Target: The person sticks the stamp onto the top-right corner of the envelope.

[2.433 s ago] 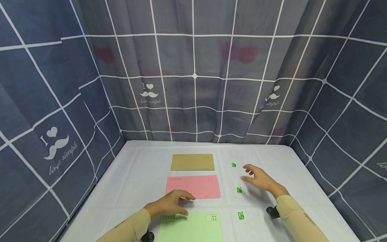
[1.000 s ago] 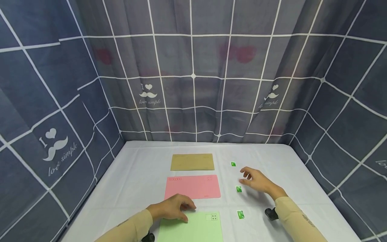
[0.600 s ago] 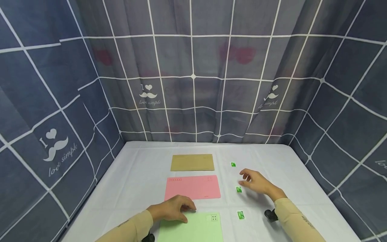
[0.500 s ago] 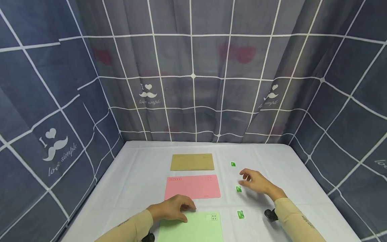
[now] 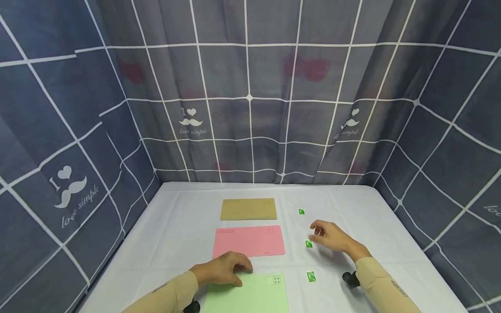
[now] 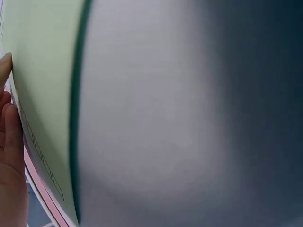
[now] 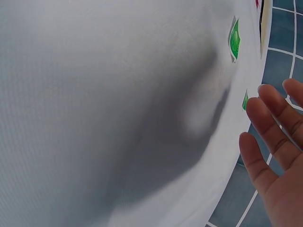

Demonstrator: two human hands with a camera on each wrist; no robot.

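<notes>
My left hand (image 5: 225, 268) lies over the far left part of the light green envelope (image 5: 246, 295), thumb at its far edge and fingers loosely bent beyond it. In the left wrist view, the thumb (image 6: 4, 68) is against the envelope's edge, which lies flat. My right hand (image 5: 332, 237) hovers with relaxed fingers and nothing in it, just right of the middle small green stamp-like square (image 5: 308, 244). A similar nearer square (image 5: 311, 276) and a farther square (image 5: 301, 211) have white borders too.
A pink envelope (image 5: 250, 241) and a brown envelope (image 5: 248, 209) lie in a column beyond the green one. A white cloth (image 5: 176, 217) covers the table. Dark curtains with white grid lines (image 5: 270, 121) enclose the back and both sides.
My left hand has come down and slightly nearer, onto the far edge of the green envelope. My right hand has shifted a little nearer and left, close to the middle square. The envelopes stay put.
</notes>
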